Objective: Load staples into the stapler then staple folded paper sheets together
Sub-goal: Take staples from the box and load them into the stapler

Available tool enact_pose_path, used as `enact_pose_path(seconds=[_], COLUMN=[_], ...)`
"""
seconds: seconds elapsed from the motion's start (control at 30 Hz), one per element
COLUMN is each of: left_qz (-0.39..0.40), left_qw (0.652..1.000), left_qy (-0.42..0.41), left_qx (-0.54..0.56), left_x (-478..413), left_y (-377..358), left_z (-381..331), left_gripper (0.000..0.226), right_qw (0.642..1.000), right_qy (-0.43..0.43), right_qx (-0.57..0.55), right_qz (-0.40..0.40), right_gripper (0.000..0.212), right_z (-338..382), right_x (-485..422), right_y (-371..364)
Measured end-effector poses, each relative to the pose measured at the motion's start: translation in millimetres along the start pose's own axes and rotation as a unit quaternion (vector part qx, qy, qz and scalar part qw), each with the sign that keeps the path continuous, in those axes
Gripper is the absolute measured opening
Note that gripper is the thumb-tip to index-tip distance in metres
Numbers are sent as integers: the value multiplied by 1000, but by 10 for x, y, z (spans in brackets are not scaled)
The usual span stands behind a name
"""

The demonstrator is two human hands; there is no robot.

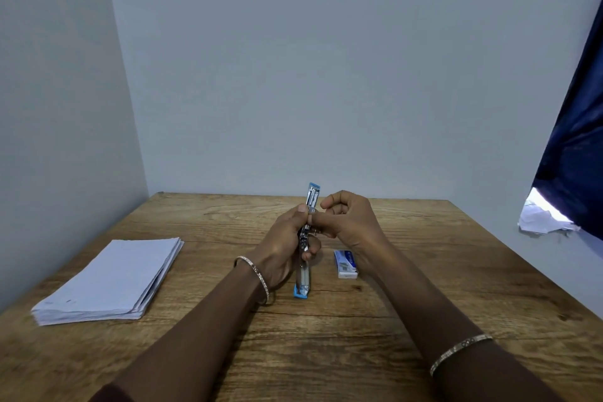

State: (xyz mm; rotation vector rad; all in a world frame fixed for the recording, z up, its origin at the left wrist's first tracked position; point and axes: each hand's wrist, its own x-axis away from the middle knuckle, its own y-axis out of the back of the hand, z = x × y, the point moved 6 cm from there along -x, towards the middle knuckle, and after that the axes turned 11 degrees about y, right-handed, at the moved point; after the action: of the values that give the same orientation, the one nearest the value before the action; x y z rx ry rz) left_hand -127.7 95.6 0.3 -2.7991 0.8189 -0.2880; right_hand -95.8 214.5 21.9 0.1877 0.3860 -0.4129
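Note:
A blue and metal stapler [303, 274] is swung fully open above the middle of the wooden table [424, 271], one arm pointing up, the other down. My left hand [284, 248] grips it around the hinge. My right hand [346, 219] is at the upper arm, fingers pinched against the metal channel; whether staples are between the fingertips is too small to tell. A small white and blue staple box [345, 264] lies on the table just right of the stapler. A stack of folded white paper sheets [111, 281] lies at the left.
Grey walls close the table at the back and left. A dark blue curtain [577, 127] hangs at the right, with crumpled white paper [541, 215] under it. Both wrists wear bangles.

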Motion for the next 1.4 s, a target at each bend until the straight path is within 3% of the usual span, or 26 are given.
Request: enact_pose_path(seconds=[0.27, 0.8, 1.2, 1.4], left_qz=[-26, -4, 12, -7], left_qw=[999, 997, 995, 995], left_qy=[20, 78, 93, 102], left_qx=[43, -6, -34, -5], left_x=[-36, -20, -3, -21], left_y=[37, 88, 70, 95], left_z=[9, 74, 97, 103], left_gripper=[29, 43, 36, 31], right_qw=[988, 981, 994, 985], right_qy=[91, 66, 30, 56], right_qx=[123, 183, 35, 44], right_qz=[0, 29, 102, 155], right_gripper=[21, 11, 13, 11], right_z=[157, 127, -56, -23], right_x=[30, 4, -9, -7], right_y=[-56, -54, 5, -22])
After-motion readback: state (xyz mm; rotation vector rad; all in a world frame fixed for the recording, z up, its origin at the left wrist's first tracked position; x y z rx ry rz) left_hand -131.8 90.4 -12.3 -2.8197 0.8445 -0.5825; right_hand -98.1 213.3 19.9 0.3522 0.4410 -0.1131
